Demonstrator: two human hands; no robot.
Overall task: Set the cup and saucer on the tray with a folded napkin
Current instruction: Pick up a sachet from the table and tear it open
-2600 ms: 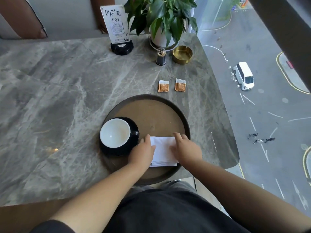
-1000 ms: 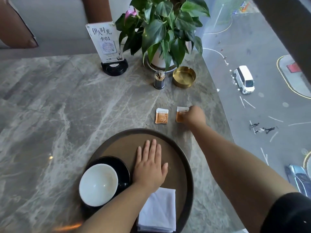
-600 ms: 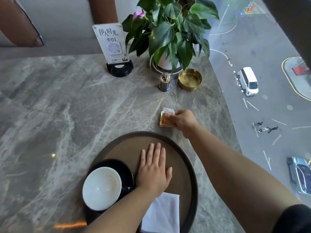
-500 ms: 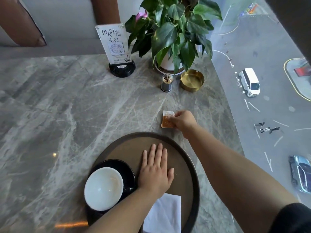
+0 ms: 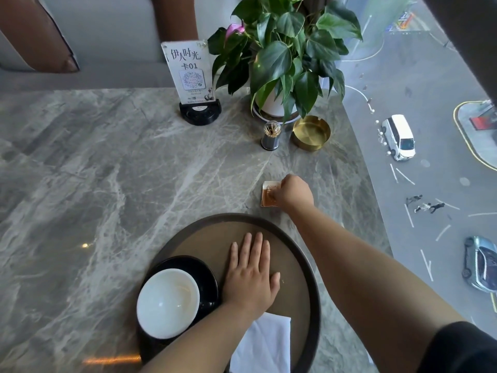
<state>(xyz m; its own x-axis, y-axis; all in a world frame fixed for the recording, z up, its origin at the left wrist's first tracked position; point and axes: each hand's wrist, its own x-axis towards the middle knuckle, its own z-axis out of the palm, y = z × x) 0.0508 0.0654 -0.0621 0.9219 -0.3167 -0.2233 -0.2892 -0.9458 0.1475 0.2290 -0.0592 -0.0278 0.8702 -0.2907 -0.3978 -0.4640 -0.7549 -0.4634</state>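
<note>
Grey marble table beside a window over a street; at its near edge, a round tray carries a white cup on a black saucer, left, and a folded napkin, near. Left hand lies flat and open on the tray, holding nothing. Right hand, beyond the tray, has its grip closed on an orange sachet on the table.

Cup, saucer, napkin on tray
</note>
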